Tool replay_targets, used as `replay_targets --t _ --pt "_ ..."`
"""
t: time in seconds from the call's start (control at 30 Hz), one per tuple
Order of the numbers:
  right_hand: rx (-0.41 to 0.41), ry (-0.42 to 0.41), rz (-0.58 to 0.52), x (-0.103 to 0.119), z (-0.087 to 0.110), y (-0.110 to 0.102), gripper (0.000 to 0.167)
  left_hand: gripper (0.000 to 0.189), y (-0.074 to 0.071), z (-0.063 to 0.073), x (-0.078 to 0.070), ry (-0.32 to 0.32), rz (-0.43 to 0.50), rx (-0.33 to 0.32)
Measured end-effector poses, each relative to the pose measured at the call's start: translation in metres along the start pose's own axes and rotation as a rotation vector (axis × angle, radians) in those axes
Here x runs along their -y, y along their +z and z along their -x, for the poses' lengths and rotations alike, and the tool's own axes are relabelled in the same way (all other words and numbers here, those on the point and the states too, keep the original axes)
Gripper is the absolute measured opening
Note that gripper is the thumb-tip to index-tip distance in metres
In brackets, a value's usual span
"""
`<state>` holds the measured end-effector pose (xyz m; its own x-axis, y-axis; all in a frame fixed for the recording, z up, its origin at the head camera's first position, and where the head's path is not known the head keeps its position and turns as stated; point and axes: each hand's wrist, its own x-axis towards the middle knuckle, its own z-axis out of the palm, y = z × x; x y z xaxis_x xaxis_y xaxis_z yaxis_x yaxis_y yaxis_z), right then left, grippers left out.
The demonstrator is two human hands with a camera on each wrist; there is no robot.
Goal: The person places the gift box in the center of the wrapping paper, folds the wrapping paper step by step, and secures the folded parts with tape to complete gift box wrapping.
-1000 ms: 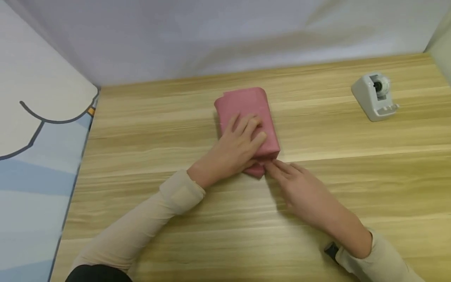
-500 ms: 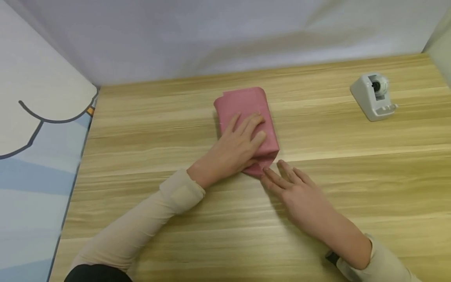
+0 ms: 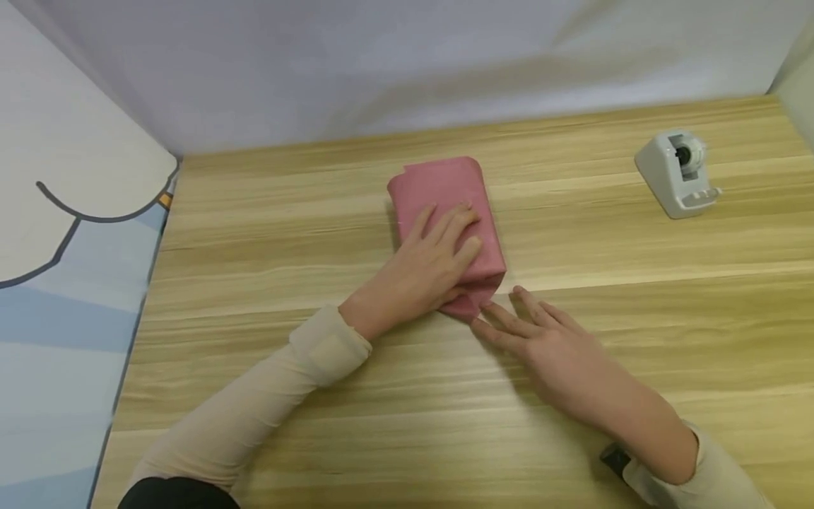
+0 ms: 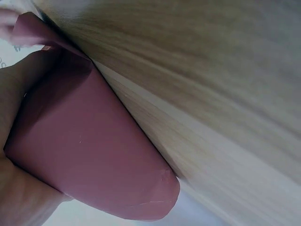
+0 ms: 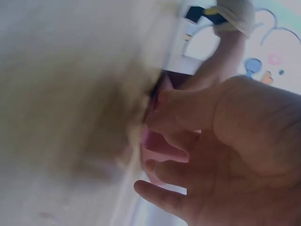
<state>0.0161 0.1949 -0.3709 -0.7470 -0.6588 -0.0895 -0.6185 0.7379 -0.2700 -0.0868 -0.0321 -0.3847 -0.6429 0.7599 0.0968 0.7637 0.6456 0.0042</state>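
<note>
A pink paper-wrapped box (image 3: 445, 182) lies on the wooden table, with a folded paper flap (image 3: 459, 309) sticking out at its near end. My left hand (image 3: 416, 272) rests on top of the box with its fingers spread, and its thumb is down by the near end. In the left wrist view the long pink side (image 4: 94, 141) of the box shows, the flap standing out at upper left. My right hand (image 3: 566, 360), fingers stretched and spread, touches the flap's right corner with its leading fingertips. The right wrist view shows this hand (image 5: 211, 155) beside the pink paper, partly covering it.
A white tape dispenser (image 3: 677, 177) with a roll of clear tape stands at the table's far right. Behind the table (image 3: 286, 212) hangs a pale cloth (image 3: 381, 71). A panel with a cloud drawing (image 3: 70, 318) borders the left edge.
My right hand has drawn back from the box's near end, down and to the right, and its fingers have spread. The flap's right side now shows more. My left hand stays put.
</note>
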Motion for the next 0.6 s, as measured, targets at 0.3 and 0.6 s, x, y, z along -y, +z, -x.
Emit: replay_targets --t 0.3,0.6 --pt "-0.069 -0.094 0.144 0.013 -0.008 0.001 0.085 0.056 -0.001 0.001 0.000 -0.002 -0.002 -0.006" --pt "-0.083 -0.077 0.221 0.014 -0.006 0.004 0.066 0.058 -0.001 0.000 -0.001 0.005 0.017 -0.008"
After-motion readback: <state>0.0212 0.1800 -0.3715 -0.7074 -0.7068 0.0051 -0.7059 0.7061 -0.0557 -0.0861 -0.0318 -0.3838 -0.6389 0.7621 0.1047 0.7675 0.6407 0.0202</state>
